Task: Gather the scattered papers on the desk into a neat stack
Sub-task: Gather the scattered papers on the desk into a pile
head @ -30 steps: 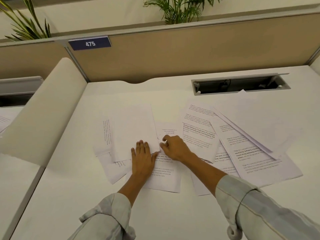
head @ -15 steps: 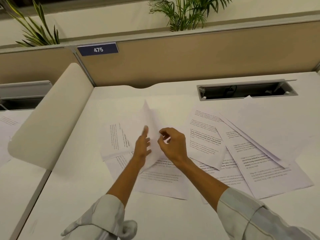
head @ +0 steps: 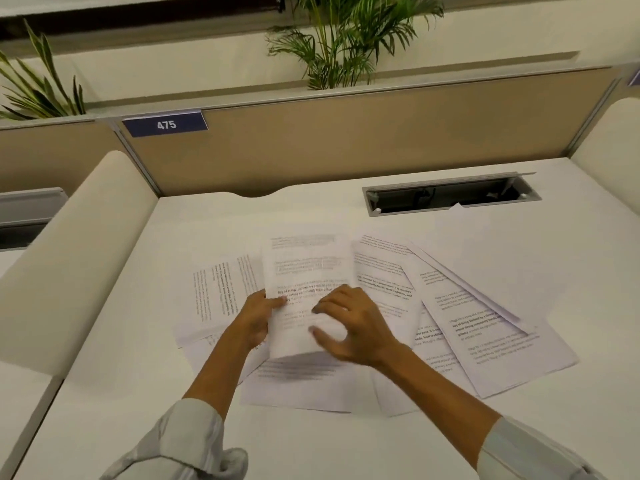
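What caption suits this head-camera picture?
Left hand holds one printed sheet raised above scattered papers on a white desk.

**White table in a partitioned office bay**

The white table (head: 346, 441) is fenced at the back by a tan partition panel (head: 346, 133) bearing a blue plate numbered 475 (head: 165, 124). Rounded cream dividers (head: 76, 258) flank both sides. A grey cable tray (head: 450, 197) stands open in the tabletop. Palm plants (head: 339, 39) rise behind the partition against a pale wall (head: 207, 50).
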The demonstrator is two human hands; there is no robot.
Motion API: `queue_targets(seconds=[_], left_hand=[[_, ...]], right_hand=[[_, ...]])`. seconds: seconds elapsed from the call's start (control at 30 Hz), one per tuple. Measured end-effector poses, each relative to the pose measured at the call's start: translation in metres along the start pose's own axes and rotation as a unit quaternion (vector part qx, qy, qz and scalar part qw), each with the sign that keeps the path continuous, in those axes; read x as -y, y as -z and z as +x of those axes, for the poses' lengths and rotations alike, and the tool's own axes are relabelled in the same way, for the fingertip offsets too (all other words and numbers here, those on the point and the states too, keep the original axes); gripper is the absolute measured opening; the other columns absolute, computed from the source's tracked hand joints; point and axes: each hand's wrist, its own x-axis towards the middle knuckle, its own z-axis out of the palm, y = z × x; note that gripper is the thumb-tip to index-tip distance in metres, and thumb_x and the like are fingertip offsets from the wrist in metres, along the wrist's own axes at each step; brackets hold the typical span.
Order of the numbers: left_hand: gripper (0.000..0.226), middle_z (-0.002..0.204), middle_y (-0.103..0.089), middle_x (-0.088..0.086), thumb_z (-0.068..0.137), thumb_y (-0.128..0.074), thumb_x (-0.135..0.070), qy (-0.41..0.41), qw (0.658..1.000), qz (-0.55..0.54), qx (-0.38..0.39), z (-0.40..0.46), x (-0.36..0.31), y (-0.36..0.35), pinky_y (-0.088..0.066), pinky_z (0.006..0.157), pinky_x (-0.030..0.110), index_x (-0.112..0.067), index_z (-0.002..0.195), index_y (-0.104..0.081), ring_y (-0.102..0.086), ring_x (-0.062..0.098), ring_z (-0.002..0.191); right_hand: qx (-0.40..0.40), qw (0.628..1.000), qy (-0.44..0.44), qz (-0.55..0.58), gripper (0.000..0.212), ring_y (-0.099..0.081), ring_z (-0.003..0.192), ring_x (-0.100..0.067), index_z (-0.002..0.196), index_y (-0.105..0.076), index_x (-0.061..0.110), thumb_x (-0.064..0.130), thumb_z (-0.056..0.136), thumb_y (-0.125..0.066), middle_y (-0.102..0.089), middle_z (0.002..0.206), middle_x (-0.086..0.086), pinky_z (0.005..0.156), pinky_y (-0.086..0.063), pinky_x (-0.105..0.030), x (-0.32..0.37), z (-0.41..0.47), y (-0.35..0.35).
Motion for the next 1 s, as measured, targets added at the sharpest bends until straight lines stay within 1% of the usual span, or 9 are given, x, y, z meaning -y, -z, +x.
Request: queue_targets(seconds=[0.1,0.17,0.37,0.57,0.67,0.73,0.83,0.93,1.0], left_hand=[[0.033,0.123,-0.065,0.021,0.09,-0.057,0.007,0.036,0.994,0.1,-0.027,0.007,0.029,-0.001,-0.054,0.086,0.047,0.004,0.123,-0.06,-0.067,0.032,0.091],[0.033,0.122,-0.066,0.022,0.089,-0.057,0.007,0.04,0.991,0.118,-0.05,0.011,0.039,-0.001,-0.055,0.087,0.048,0.003,0.122,-0.06,-0.067,0.035,0.092],[0.031,0.118,-0.067,0.016,0.093,-0.057,0.001,0.005,0.994,0.102,-0.049,0.013,0.036,-0.006,-0.055,0.081,0.044,-0.001,0.123,-0.06,-0.067,0.029,0.09],[0.031,0.107,-0.07,0.008,0.093,-0.057,0.0,-0.01,1.0,0.027,-0.008,0.013,0.026,-0.017,-0.061,0.068,0.037,-0.007,0.123,-0.058,-0.069,0.026,0.095],[0.029,0.106,-0.07,0.007,0.093,-0.057,0.001,-0.007,1.0,0.013,0.001,0.013,0.026,-0.028,-0.062,0.06,0.032,-0.009,0.12,-0.059,-0.069,0.024,0.092],[0.03,0.111,-0.07,0.011,0.093,-0.057,0.001,0.0,1.0,0.018,0.006,0.014,0.03,-0.035,-0.061,0.06,0.033,-0.005,0.122,-0.059,-0.07,0.025,0.092],[0.037,0.117,-0.069,0.013,0.093,-0.058,-0.001,0.006,0.999,0.031,0.011,0.017,0.038,-0.042,-0.062,0.066,0.035,-0.004,0.129,-0.056,-0.069,0.028,0.099],[0.036,0.116,-0.069,0.012,0.093,-0.058,-0.001,0.009,0.999,0.035,0.015,0.018,0.042,-0.049,-0.061,0.07,0.038,-0.005,0.129,-0.056,-0.069,0.029,0.1],[0.036,0.115,-0.069,0.012,0.093,-0.058,-0.002,0.011,0.999,0.033,0.016,0.019,0.043,-0.051,-0.06,0.074,0.041,-0.006,0.128,-0.056,-0.069,0.029,0.1]], right_hand=[[0.042,0.992,-0.108,-0.054,0.019,-0.065,0.086,-0.017,0.092,-0.073,0.017,0.033,0.081,-0.071,-0.074,0.09,0.003,0.07,-0.051,-0.035,-0.044,-0.017,0.017],[0.084,0.976,-0.178,-0.092,0.021,-0.065,0.09,-0.018,0.095,-0.073,0.018,0.031,0.079,-0.071,-0.074,0.095,0.003,0.071,-0.055,-0.038,-0.074,-0.028,0.03],[0.135,0.914,-0.326,-0.201,0.033,-0.059,0.106,-0.028,0.11,-0.067,0.011,0.024,0.08,-0.072,-0.068,0.115,-0.006,0.081,-0.052,-0.041,-0.144,-0.042,0.074],[0.163,0.857,-0.408,-0.27,0.053,-0.05,0.12,-0.03,0.124,-0.058,0.012,0.035,0.08,-0.074,-0.056,0.132,-0.01,0.09,-0.048,-0.044,-0.19,-0.045,0.111],[0.242,0.813,-0.445,-0.288,0.074,-0.045,0.128,-0.031,0.136,-0.046,0.011,0.043,0.077,-0.076,-0.043,0.144,-0.012,0.098,-0.046,-0.043,-0.206,-0.045,0.122],[0.305,0.781,-0.473,-0.271,0.079,-0.047,0.126,-0.034,0.138,-0.04,0.008,0.045,0.077,-0.075,-0.04,0.144,-0.015,0.097,-0.047,-0.043,-0.215,-0.045,0.126],[0.362,0.763,-0.475,-0.249,0.062,-0.056,0.114,-0.033,0.13,-0.042,0.007,0.038,0.083,-0.068,-0.053,0.129,-0.015,0.09,-0.049,-0.04,-0.216,-0.044,0.127],[0.386,0.766,-0.419,-0.297,0.042,-0.06,0.105,-0.027,0.125,-0.047,0.009,0.022,0.087,-0.062,-0.058,0.118,-0.011,0.081,-0.048,-0.034,-0.21,-0.047,0.122],[0.39,0.761,-0.387,-0.344,0.033,-0.062,0.104,-0.025,0.122,-0.052,0.011,0.014,0.09,-0.058,-0.06,0.117,-0.008,0.082,-0.049,-0.033,-0.209,-0.051,0.122]])
